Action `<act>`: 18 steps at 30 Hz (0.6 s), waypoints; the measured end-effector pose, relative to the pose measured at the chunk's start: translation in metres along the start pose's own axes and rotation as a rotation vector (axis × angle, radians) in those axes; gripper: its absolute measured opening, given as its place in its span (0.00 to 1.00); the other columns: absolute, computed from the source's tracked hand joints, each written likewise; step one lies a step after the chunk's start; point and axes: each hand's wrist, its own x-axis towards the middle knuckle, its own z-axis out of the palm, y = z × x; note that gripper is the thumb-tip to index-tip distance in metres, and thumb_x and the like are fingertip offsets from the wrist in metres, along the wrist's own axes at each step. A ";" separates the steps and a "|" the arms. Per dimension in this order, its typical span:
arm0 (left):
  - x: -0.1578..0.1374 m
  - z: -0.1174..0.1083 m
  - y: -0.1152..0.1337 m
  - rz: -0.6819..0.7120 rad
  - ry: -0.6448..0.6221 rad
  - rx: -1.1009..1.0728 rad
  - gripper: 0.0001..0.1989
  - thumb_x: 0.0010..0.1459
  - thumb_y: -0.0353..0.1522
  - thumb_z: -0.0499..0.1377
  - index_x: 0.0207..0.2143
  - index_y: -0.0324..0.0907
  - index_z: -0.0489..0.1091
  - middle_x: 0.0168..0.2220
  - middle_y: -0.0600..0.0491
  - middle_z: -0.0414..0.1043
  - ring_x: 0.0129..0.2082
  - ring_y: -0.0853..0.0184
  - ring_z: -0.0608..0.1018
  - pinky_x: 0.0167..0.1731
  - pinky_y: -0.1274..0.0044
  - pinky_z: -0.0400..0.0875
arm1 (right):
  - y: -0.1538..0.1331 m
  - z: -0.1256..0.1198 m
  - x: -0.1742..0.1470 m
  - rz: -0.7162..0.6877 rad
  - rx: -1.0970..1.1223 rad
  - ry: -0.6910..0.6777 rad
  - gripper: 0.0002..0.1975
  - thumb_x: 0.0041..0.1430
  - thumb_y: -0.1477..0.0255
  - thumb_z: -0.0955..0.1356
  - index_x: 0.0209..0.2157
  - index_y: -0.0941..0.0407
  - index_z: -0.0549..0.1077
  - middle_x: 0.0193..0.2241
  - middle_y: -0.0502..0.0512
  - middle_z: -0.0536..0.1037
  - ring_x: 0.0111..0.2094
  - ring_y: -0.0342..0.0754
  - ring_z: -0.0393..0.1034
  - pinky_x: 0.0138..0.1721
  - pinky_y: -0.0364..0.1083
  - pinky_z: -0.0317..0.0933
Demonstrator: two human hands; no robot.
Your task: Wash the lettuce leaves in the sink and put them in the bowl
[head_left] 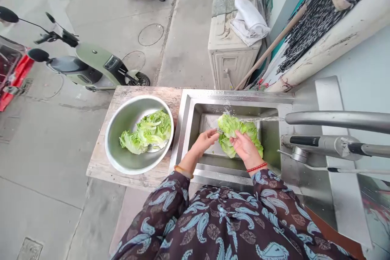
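Note:
My right hand point(244, 148) grips a green lettuce leaf point(228, 124) over the sink, and running water splashes on it. More lettuce leaves point(251, 133) lie in the sink point(210, 158), just beyond and under that hand. To the left, my left hand point(205, 142) hovers above the basin with its fingers stretched out and nothing in them, close to the leaf's edge. Water streams from the long metal faucet point(329, 118) at the right. A round metal bowl point(117, 138) stands left of the sink with several lettuce leaves point(149, 130) inside.
The bowl rests on a worn wooden board point(100, 158) against the sink's left rim. Beyond the sink stands a white outdoor unit point(237, 63) with white cloths point(250, 20) on top. A mop point(307, 32) leans at the right wall. A green scooter point(97, 61) is parked at the left.

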 end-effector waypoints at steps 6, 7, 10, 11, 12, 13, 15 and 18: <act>0.033 0.058 -0.026 0.099 -0.058 -0.165 0.21 0.42 0.39 0.72 0.37 0.40 0.73 0.36 0.52 0.77 0.35 0.67 0.77 0.40 0.75 0.70 | 0.031 0.004 -0.013 -0.002 -0.131 0.043 0.19 0.48 0.58 0.77 0.39 0.50 0.73 0.37 0.49 0.81 0.35 0.46 0.75 0.30 0.42 0.66; 0.035 0.060 -0.028 0.100 -0.055 -0.138 0.20 0.42 0.38 0.72 0.37 0.40 0.73 0.34 0.53 0.77 0.33 0.68 0.76 0.38 0.75 0.70 | 0.036 0.001 -0.013 -0.001 -0.205 0.054 0.19 0.50 0.56 0.75 0.40 0.50 0.73 0.37 0.49 0.81 0.35 0.46 0.75 0.29 0.42 0.65; 0.041 0.053 -0.030 0.059 -0.037 -0.059 0.18 0.42 0.37 0.72 0.35 0.39 0.75 0.31 0.54 0.77 0.30 0.69 0.76 0.35 0.77 0.70 | 0.037 -0.023 -0.006 -0.002 -0.583 -0.065 0.19 0.54 0.56 0.73 0.44 0.51 0.74 0.38 0.51 0.81 0.36 0.48 0.76 0.33 0.45 0.68; 0.043 0.048 -0.031 0.046 -0.017 -0.060 0.19 0.42 0.37 0.72 0.36 0.38 0.75 0.32 0.53 0.78 0.30 0.69 0.76 0.35 0.76 0.71 | 0.031 -0.035 -0.003 -0.009 -0.783 -0.121 0.19 0.56 0.58 0.72 0.46 0.51 0.74 0.40 0.52 0.81 0.37 0.49 0.76 0.36 0.46 0.69; 0.045 0.042 -0.030 0.033 0.004 -0.069 0.20 0.41 0.38 0.73 0.37 0.38 0.76 0.33 0.52 0.79 0.31 0.69 0.77 0.36 0.76 0.71 | 0.022 -0.049 0.001 -0.018 -1.004 -0.151 0.19 0.57 0.60 0.72 0.49 0.51 0.74 0.44 0.52 0.80 0.40 0.49 0.76 0.40 0.47 0.70; 0.046 0.036 -0.030 0.017 0.025 -0.084 0.22 0.40 0.38 0.73 0.38 0.39 0.76 0.34 0.52 0.79 0.31 0.68 0.78 0.36 0.76 0.71 | 0.010 -0.065 0.005 -0.027 -1.217 -0.147 0.19 0.60 0.63 0.70 0.52 0.50 0.74 0.49 0.54 0.78 0.44 0.49 0.76 0.45 0.48 0.69; 0.047 0.025 -0.029 -0.016 0.063 -0.119 0.25 0.38 0.39 0.74 0.39 0.39 0.76 0.34 0.51 0.80 0.31 0.67 0.78 0.36 0.75 0.72 | -0.015 -0.095 0.013 -0.023 -1.557 -0.017 0.21 0.65 0.67 0.66 0.58 0.50 0.70 0.59 0.58 0.71 0.56 0.52 0.70 0.55 0.50 0.64; 0.046 0.016 -0.030 -0.046 0.107 -0.164 0.27 0.35 0.39 0.75 0.39 0.40 0.75 0.34 0.51 0.80 0.31 0.66 0.79 0.35 0.74 0.72 | -0.040 -0.129 0.026 0.066 -1.754 0.119 0.22 0.66 0.71 0.62 0.59 0.57 0.69 0.61 0.67 0.66 0.65 0.60 0.57 0.61 0.55 0.58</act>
